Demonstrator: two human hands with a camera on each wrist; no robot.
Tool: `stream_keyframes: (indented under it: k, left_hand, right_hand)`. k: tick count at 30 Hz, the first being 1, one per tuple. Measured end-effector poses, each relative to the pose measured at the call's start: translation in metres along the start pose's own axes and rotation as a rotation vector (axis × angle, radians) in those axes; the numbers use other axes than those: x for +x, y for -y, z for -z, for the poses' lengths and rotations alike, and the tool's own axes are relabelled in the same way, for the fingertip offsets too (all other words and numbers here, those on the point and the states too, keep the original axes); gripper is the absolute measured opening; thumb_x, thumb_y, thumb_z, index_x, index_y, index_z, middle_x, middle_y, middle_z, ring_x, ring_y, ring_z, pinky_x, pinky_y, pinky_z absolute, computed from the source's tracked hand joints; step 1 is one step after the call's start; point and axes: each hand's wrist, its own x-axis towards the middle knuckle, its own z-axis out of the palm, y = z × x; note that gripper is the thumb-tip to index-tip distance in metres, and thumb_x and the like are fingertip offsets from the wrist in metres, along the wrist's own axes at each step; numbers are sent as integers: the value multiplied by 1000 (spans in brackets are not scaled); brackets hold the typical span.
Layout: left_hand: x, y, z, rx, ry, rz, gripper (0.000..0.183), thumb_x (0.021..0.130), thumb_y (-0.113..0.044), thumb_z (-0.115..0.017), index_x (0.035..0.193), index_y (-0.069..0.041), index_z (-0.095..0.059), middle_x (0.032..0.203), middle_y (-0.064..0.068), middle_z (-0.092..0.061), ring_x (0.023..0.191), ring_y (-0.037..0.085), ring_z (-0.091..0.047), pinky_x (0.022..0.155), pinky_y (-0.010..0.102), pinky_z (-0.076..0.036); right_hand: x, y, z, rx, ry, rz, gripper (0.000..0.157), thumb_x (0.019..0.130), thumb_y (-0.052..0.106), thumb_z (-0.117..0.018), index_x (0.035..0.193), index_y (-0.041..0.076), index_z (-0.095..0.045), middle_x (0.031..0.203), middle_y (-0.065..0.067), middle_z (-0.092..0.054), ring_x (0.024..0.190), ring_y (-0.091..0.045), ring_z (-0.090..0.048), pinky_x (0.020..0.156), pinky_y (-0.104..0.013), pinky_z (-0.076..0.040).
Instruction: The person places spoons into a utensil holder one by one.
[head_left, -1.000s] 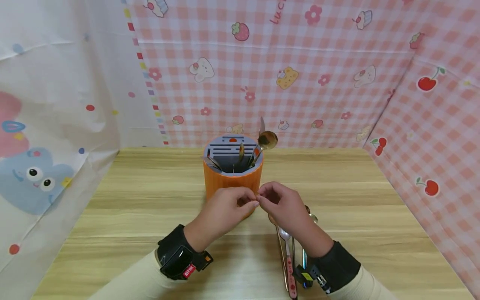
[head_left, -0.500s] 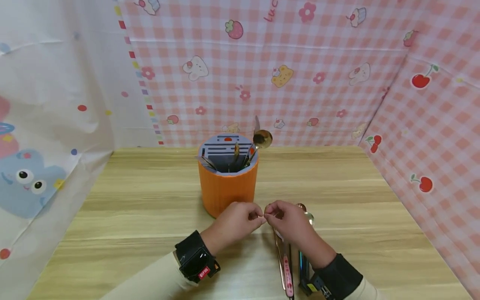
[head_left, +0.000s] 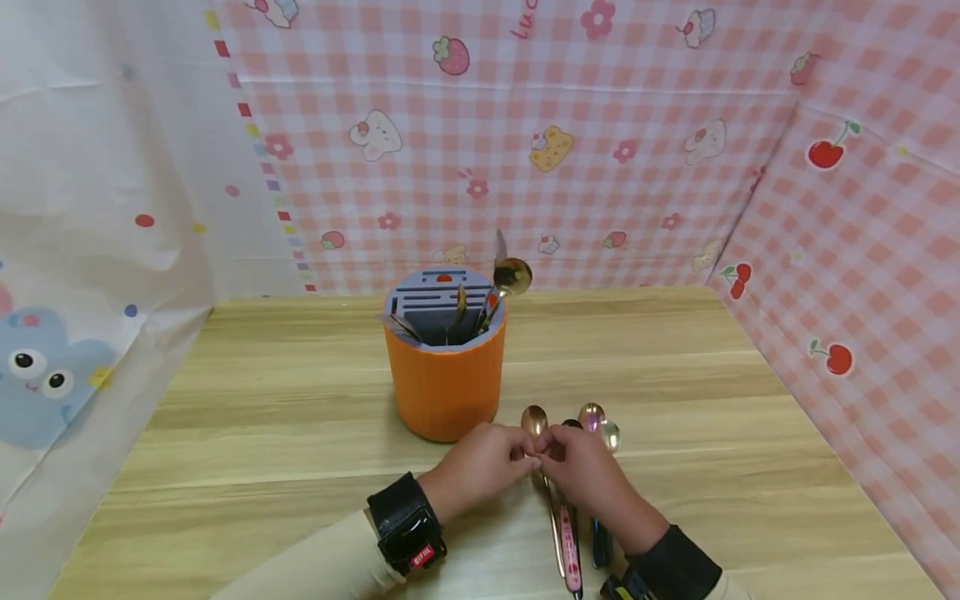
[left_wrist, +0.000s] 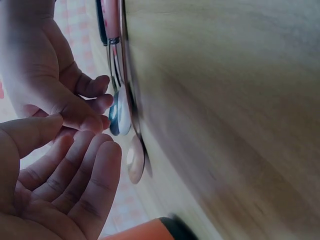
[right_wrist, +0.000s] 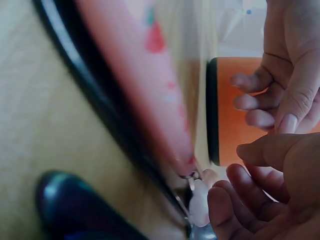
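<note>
My left hand (head_left: 482, 463) and right hand (head_left: 587, 468) meet at their fingertips over a bunch of cutlery. Both have loosely bent fingers, and nothing shows between them in the wrist views. Beneath lie a copper-coloured spoon (head_left: 534, 419), a spoon with a pink patterned handle (head_left: 570, 550), a black-handled piece (right_wrist: 75, 55) and a dark blue handle (head_left: 601, 543). Two more spoon bowls, one pinkish gold (head_left: 592, 415) and one pale gold (head_left: 611, 435), show past the right hand. The right hand hides the middle of the bunch.
An orange cutlery holder (head_left: 444, 392) with a grey slotted top stands behind the left hand. A gold spoon (head_left: 513, 275), a knife (head_left: 500, 244) and other cutlery stick out of it. Patterned cloth (head_left: 420, 183) hangs behind and along both sides of the wooden table (head_left: 262, 400).
Both hands have come down and back from in front of the holder to over the cutlery, still touching at the fingertips. The head view has shifted right. The cutlery is less covered.
</note>
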Motion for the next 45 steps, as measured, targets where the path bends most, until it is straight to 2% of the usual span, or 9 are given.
stream_keyframes:
  k: [12,19,26,32,40,45]
  left_hand:
    - [0,6,-12,35,46,13,12,89,-22,-71,80,-17,-66,61,-11,-53,57,3,-46,52,18,-36]
    - [-2,8,-15,41,75,35,8,88,-21,-72,83,-16,-69,65,-12,-57,59,2,-49,55,18,-41]
    - [-4,8,-19,22,92,8,8,87,-16,-72,79,-14,-69,66,-12,-60,61,1,-51,58,18,-43]
    - [-5,8,-23,24,125,10,11,87,-17,-72,76,-15,-68,65,-13,-59,59,0,-50,55,18,-41]
    - [-6,7,-27,71,149,0,17,87,-20,-72,72,-19,-63,60,-15,-54,54,0,-46,50,17,-37]
    - [-5,6,-27,76,165,11,18,87,-21,-72,72,-19,-63,60,-14,-54,55,1,-46,51,18,-37]
  right_hand:
    - [-3,-6,-5,-57,3,39,16,80,3,-76,78,14,-63,72,3,-62,67,-10,-55,61,-32,-50]
    - [-5,-9,-8,-88,4,40,19,81,10,-78,76,16,-61,72,4,-61,67,-10,-55,60,-31,-49]
    - [-3,-9,-9,-151,6,57,19,81,11,-77,77,15,-59,69,5,-58,63,-9,-51,58,-29,-46]
    - [-1,-9,-10,-169,19,5,17,83,13,-73,79,14,-57,65,6,-53,57,-10,-47,53,-28,-42]
    - [3,-7,-12,-213,-32,-57,14,78,9,-66,74,13,-53,62,2,-51,56,-15,-48,51,-30,-41]
    - [5,-6,-12,-244,-19,-77,17,79,11,-68,75,12,-52,61,1,-51,56,-16,-49,50,-31,-40]
